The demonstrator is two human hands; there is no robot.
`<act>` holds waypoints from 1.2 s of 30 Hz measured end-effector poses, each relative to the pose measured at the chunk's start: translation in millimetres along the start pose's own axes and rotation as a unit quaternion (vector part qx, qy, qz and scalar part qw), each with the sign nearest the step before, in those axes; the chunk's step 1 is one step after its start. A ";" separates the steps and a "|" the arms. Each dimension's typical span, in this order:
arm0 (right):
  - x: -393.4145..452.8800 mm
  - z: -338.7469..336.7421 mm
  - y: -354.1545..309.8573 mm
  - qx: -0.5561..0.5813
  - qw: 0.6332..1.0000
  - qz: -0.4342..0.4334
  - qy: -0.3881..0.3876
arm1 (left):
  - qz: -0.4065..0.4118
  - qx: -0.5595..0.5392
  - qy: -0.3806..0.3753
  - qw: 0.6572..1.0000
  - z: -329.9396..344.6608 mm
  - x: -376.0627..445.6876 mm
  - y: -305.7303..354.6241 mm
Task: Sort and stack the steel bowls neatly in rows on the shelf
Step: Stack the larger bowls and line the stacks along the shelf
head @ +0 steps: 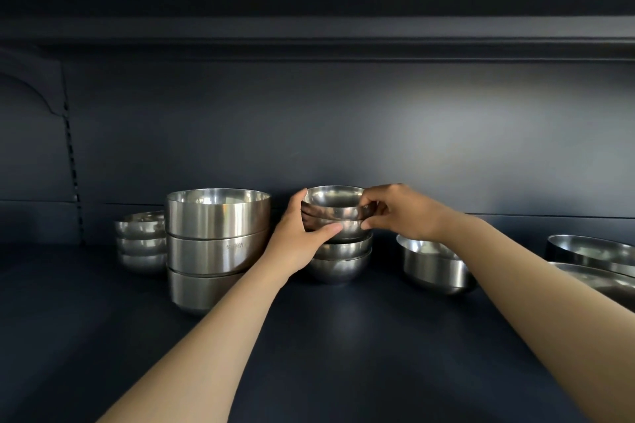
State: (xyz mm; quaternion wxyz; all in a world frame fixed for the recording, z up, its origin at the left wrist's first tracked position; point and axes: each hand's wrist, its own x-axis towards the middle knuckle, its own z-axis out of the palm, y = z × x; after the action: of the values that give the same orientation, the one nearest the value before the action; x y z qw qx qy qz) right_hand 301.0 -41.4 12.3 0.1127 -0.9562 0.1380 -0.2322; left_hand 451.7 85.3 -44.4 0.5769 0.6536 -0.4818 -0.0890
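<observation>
A stack of several small round steel bowls stands at the middle back of the dark shelf. My left hand grips the left side of the upper bowls. My right hand pinches the right rim of the top small bowl, which sits slightly tilted on the stack. To the left stands a stack of three larger straight-sided bowls. Behind it at the far left is a stack of three small bowls.
A single tilted medium bowl lies right of the middle stack. Two wide shallow bowls sit at the right edge. The dark back wall is close behind the stacks, and an upper shelf hangs overhead.
</observation>
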 end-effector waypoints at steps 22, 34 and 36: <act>-4.4 10.1 1.7 0.011 1.000 0.006 0.003 | -0.027 -0.050 -0.022 0.998 7.7 -2.5 -10.6; -4.0 13.1 -1.5 -0.018 1.000 0.010 0.015 | -0.022 -0.055 0.014 0.998 7.1 -7.8 0.5; -4.4 13.8 -1.6 -0.021 1.000 0.011 0.019 | -0.023 -0.052 0.014 0.998 7.3 -7.1 -0.2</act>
State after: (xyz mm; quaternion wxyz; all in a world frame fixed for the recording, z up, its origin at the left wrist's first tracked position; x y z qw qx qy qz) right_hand 304.1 -36.4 -1.1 0.0923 -0.9524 0.1550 -0.2457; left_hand 443.3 85.5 -50.1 0.6149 0.6346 -0.4531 -0.1178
